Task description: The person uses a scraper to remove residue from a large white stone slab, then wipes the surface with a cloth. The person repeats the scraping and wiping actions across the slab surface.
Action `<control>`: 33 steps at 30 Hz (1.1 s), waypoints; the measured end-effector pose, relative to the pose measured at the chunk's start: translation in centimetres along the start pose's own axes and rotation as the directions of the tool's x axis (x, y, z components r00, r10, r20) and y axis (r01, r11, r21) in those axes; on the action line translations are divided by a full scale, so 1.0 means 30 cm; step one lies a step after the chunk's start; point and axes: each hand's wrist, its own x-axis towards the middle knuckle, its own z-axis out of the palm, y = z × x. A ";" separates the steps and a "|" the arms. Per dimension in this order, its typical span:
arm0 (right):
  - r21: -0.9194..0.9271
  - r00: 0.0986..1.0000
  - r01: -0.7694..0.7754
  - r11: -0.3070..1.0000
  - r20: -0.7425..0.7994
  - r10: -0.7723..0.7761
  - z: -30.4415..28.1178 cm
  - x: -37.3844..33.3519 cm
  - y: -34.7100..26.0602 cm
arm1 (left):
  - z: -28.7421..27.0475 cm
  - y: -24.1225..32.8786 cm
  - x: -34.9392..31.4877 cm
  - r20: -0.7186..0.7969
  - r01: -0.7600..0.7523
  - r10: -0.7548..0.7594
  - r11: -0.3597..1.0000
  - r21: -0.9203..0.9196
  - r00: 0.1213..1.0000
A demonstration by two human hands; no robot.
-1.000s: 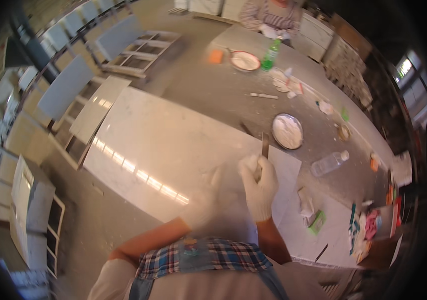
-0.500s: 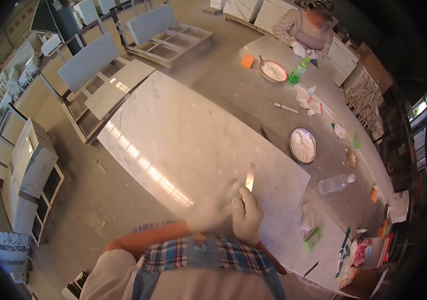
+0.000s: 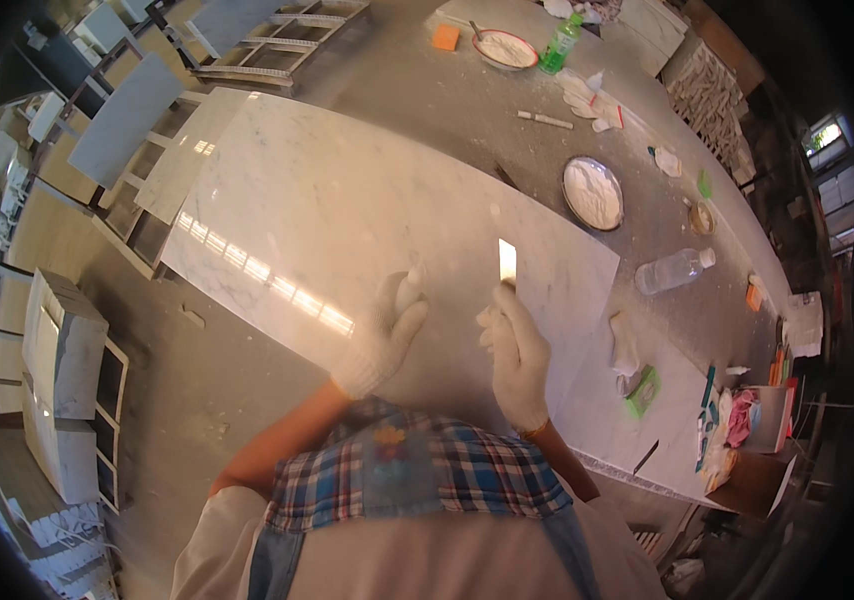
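The gloved right hand (image 3: 517, 350) grips a small scraper blade (image 3: 507, 262) upright — the gloved left hand (image 3: 387, 335) rests open-fingered on the marble slab (image 3: 327, 200).

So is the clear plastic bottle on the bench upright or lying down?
Lying down. The plastic bottle rests on its side on the bench, cap pointing away from the marble slab.

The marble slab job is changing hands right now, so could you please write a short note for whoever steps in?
Left hand: gloved, empty, fingers spread, resting on or just above the marble slab.
Right hand: gloved, gripping a thin flat blade upright, tip clear of the stone.
Nearby: round pan of white paste and a clear plastic bottle beyond the slab's far edge.
Done: cannot tell; no filled or scraped patches are clearly visible.
Left: judging by the raised blade, the slab's surface probably needs working.
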 end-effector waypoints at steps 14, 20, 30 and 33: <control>-0.133 0.920 -0.177 0.975 -0.375 0.116 -0.115 -0.022 0.118 | 0.011 -0.078 0.073 0.187 -0.049 0.066 0.995 -0.090 0.980; 0.109 0.888 -0.188 0.976 -0.406 0.216 -0.353 -0.053 0.260 | 0.013 -0.077 0.019 0.334 -0.088 0.051 0.992 0.095 0.941; 0.074 0.914 -0.279 0.957 -0.286 0.289 -0.415 -0.093 0.397 | 0.202 -0.026 -0.181 0.483 -0.061 -0.020 0.987 0.150 0.875; -0.008 0.943 -0.207 0.978 -0.269 0.197 -0.419 -0.139 0.421 | 0.288 -0.056 -0.250 0.422 -0.094 -0.010 0.970 0.225 0.907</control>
